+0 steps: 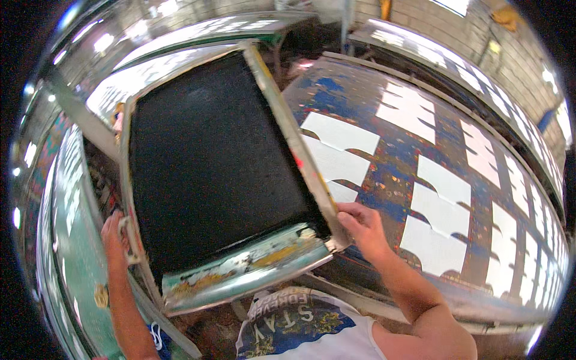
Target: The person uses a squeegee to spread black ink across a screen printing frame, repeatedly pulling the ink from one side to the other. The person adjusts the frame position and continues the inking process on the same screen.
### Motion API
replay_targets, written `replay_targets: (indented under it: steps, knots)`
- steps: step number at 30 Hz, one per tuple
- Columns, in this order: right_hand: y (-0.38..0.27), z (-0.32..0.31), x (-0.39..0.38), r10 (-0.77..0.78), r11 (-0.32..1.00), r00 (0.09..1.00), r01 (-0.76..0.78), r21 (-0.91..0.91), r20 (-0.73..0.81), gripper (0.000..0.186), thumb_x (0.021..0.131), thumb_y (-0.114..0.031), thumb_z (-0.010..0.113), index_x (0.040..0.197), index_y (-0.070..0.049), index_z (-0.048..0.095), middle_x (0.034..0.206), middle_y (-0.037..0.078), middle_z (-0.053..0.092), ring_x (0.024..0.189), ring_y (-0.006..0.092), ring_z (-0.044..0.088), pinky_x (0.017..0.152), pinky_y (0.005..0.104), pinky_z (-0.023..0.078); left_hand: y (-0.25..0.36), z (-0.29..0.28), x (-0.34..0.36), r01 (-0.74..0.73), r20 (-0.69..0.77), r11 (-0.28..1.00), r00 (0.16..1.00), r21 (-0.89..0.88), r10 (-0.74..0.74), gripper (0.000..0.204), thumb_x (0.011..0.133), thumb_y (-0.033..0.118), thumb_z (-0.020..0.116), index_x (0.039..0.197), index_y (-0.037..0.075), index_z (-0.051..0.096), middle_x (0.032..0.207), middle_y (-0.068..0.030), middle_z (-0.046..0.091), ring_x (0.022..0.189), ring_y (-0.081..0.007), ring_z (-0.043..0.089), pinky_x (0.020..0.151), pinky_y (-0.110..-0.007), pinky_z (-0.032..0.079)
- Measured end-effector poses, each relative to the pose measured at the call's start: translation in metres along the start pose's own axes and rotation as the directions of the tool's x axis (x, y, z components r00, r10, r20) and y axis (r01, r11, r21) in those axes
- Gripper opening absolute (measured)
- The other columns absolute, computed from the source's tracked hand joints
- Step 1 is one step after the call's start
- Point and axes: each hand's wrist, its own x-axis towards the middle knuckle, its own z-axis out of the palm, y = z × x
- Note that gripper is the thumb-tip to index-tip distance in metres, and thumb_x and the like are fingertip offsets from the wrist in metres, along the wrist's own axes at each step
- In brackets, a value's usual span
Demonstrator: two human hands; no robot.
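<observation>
Lying between green table at left and paint-stained table at right, framed black screen: long axis running near to far, far end pointing leftward. Left hand gripping left edge; right hand pinching near right corner.

Head-worn fisheye looks forward and down; hands near, wall beyond.

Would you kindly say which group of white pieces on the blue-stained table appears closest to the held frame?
The leftmost group, seen just beside the frame; the others appear farther right.
</observation>
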Motion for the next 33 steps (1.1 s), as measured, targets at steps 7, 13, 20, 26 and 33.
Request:
replay_targets:
  steps: [7,13,20,26,33]
  knots:
    - [0.031,0.009,-0.047,0.045,0.997,0.866,-0.067,-0.026,-0.498,0.041,0.106,-0.024,0.070,0.134,0.007,0.075,0.117,0.010,0.080,0.103,0.0151,0.072,0.093,0.0326,0.056,0.056,0.246,0.111,0.056,0.557,0.977,0.828,-0.206,0.069,0.029,0.108,0.043,0.071,0.096,0.016,0.071,0.066,0.0097,0.048,0.048,-0.0029,0.040,0.043,-0.026,0.029]
    - [0.047,0.048,-0.070,0.130,0.986,0.685,-0.164,0.022,-0.717,0.041,0.106,-0.030,0.070,0.133,0.001,0.077,0.111,0.004,0.078,0.095,0.0126,0.069,0.083,0.0310,0.053,0.075,0.361,0.135,0.043,0.756,0.980,0.644,-0.195,0.122,0.031,0.108,0.047,0.071,0.097,0.017,0.070,0.066,0.0070,0.050,0.047,-0.0044,0.040,0.043,-0.027,0.028]
    - [0.063,0.070,-0.091,0.216,0.973,0.554,-0.190,0.131,-0.804,0.044,0.104,-0.027,0.074,0.130,0.009,0.076,0.119,0.010,0.079,0.110,0.0177,0.069,0.100,0.0338,0.052,0.060,0.430,0.120,0.061,0.849,0.962,0.487,-0.265,0.203,0.037,0.109,0.045,0.070,0.091,0.013,0.068,0.066,0.0064,0.050,0.047,-0.0065,0.042,0.042,-0.029,0.031]
    - [0.066,0.068,-0.095,0.270,0.957,0.534,-0.241,0.161,-0.801,0.046,0.103,-0.027,0.075,0.131,0.010,0.076,0.121,0.013,0.079,0.114,0.0202,0.070,0.104,0.0351,0.051,0.047,0.440,0.110,0.120,0.876,0.967,0.459,-0.226,0.147,0.035,0.109,0.041,0.070,0.091,0.012,0.068,0.066,0.0063,0.050,0.047,-0.0065,0.041,0.042,-0.029,0.031]
    - [0.078,0.059,-0.106,0.264,0.940,0.568,-0.332,0.076,-0.779,0.050,0.100,-0.028,0.078,0.133,0.010,0.075,0.121,0.017,0.080,0.116,0.0227,0.071,0.105,0.0374,0.052,0.045,0.441,0.104,0.132,0.890,0.975,0.445,-0.177,0.101,0.036,0.107,0.044,0.073,0.103,0.008,0.071,0.065,0.0050,0.049,0.048,-0.0056,0.042,0.042,-0.028,0.030]
